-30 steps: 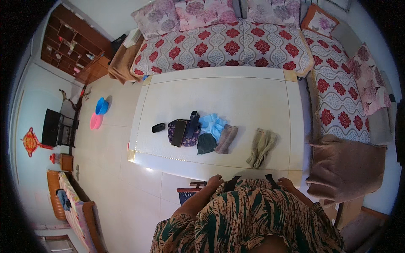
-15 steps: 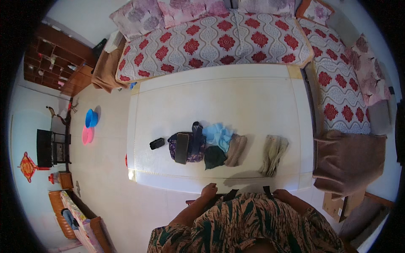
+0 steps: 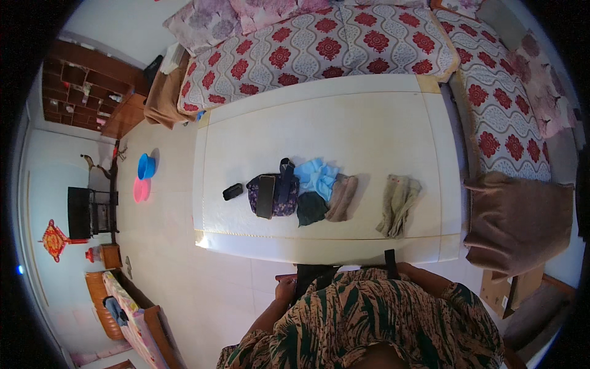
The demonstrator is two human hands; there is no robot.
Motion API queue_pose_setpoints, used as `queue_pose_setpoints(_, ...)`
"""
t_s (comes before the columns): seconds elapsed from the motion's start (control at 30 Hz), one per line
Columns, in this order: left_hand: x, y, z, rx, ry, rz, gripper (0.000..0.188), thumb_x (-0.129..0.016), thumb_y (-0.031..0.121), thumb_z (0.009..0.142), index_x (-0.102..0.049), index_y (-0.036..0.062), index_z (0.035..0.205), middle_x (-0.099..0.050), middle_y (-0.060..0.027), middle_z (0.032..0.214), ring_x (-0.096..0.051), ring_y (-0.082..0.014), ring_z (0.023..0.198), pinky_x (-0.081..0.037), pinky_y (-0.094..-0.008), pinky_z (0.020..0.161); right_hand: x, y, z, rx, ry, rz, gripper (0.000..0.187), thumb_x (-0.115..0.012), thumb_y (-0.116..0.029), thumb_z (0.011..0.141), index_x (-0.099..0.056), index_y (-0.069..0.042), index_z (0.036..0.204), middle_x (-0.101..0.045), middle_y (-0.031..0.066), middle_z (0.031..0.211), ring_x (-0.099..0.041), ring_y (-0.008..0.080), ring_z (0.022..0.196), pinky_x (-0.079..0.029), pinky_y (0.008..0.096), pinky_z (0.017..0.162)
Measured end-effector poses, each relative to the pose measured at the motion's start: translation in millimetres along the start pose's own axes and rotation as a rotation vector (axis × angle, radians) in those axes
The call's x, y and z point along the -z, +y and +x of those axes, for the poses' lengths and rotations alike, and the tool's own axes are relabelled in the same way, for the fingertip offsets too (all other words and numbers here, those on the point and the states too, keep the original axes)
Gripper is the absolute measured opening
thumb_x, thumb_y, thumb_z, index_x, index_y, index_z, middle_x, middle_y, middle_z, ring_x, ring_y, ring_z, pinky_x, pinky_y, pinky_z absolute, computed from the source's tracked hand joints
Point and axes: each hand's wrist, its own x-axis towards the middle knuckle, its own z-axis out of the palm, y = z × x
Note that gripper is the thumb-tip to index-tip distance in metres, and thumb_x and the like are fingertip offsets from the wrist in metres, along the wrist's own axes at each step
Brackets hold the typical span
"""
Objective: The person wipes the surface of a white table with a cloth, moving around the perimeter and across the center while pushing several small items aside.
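My left hand (image 3: 285, 288) is low beside my body, next to a reddish-brown edge (image 3: 286, 277) and black cloth (image 3: 312, 275); its fingers are too small and dark to read. My right hand (image 3: 405, 269) is near a black strap (image 3: 391, 263) at the table's front edge, its fingers mostly hidden. On the white table (image 3: 332, 117) lies a dark patterned bag (image 3: 286, 203) with a phone (image 3: 265, 197) on top. Right of it are a light blue cloth (image 3: 316, 170), a dark green cloth (image 3: 311, 209) and a brown folded cloth (image 3: 342, 198). Beige knitted pieces (image 3: 396, 206) lie apart.
A small black case (image 3: 233, 192) sits left of the bag. Behind the table runs a sofa with a red-patterned cover (image 3: 329, 49); another section (image 3: 504, 123) stands at the right. Blue (image 3: 146, 166) and pink (image 3: 141, 189) basins are on the floor at left. A cardboard box (image 3: 498, 292) stands at right.
My left hand has dropped from the table's front edge toward my side. The view has shifted, so the table sits higher in it. The things on the table keep their arrangement.
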Motion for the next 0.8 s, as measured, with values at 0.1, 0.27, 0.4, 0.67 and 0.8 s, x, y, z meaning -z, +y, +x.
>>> queue_pose_setpoints(0.1, 20.4, 16.4, 11.0, -0.092, 0.086, 0.113, 0.043, -0.058, 0.031, 0.084, -0.061, 0.0065, 0.119, -0.065, -0.017, 0.115, -0.061, -0.034, 0.108, -0.048, -0.0424, 0.093, -3.5, -20.3, -8.1, 0.016, 0.075, 0.115, 0.038, -0.059, -0.023, 0.091, -0.057, -0.005, 0.124, -0.06, 0.0152, 0.121, -0.059, 0.0323, 0.105, -0.05, 0.0441, 0.087)
queue_pose_setpoints(0.27, 84.9, 113.8, 31.4, -0.014, 0.163, -0.127, 0.044, -0.064, 0.02, 0.087, -0.055, 0.0028, 0.127, -0.064, -0.0173, 0.117, -0.062, -0.0342, 0.105, -0.05, -0.0438, 0.09, -22.1, -39.9, -24.3, 0.008, 0.247, 0.25, 0.041, -0.061, -0.025, 0.088, -0.057, -0.004, 0.123, -0.059, 0.0181, 0.12, -0.059, 0.0354, 0.104, -0.05, 0.0453, 0.086)
queue_pose_setpoints(0.4, 99.7, 97.3, 59.0, 0.082, 0.318, -0.156, 0.044, -0.061, 0.012, 0.081, -0.054, 0.0004, 0.123, -0.061, -0.0215, 0.115, -0.057, -0.0368, 0.11, -0.043, -0.0428, 0.099, -51.1, -72.0, -19.0, 0.043, 0.351, 0.328, 0.044, -0.062, -0.028, 0.085, -0.056, -0.003, 0.122, -0.058, 0.0205, 0.12, -0.058, 0.0378, 0.103, -0.05, 0.0463, 0.086)
queue_pose_setpoints(0.67, 118.8, 18.4, 125.1, 0.009, 0.633, 0.057, 0.057, -0.057, 0.006, 0.088, -0.034, -0.0034, 0.139, -0.031, -0.0238, 0.146, -0.031, -0.0391, 0.135, -0.03, -0.0447, 0.112, -104.7, -157.1, 31.7, 0.025, 0.632, 0.649, 0.043, -0.061, -0.027, 0.08, -0.059, -0.002, 0.115, -0.057, 0.0232, 0.119, -0.057, 0.04, 0.104, -0.048, 0.0489, 0.087)
queue_pose_setpoints(0.8, 118.0, 14.0, 144.4, -0.01, 0.743, 0.114, 0.057, -0.05, 0.021, 0.095, -0.029, 0.0029, 0.145, -0.028, -0.0196, 0.151, -0.029, -0.0377, 0.137, -0.026, -0.0487, 0.112, -113.4, -190.2, 60.1, -0.108, 0.575, 0.76, 0.042, -0.06, -0.027, 0.081, -0.059, -0.002, 0.115, -0.057, 0.0227, 0.118, -0.057, 0.0388, 0.103, -0.048, 0.048, 0.086)
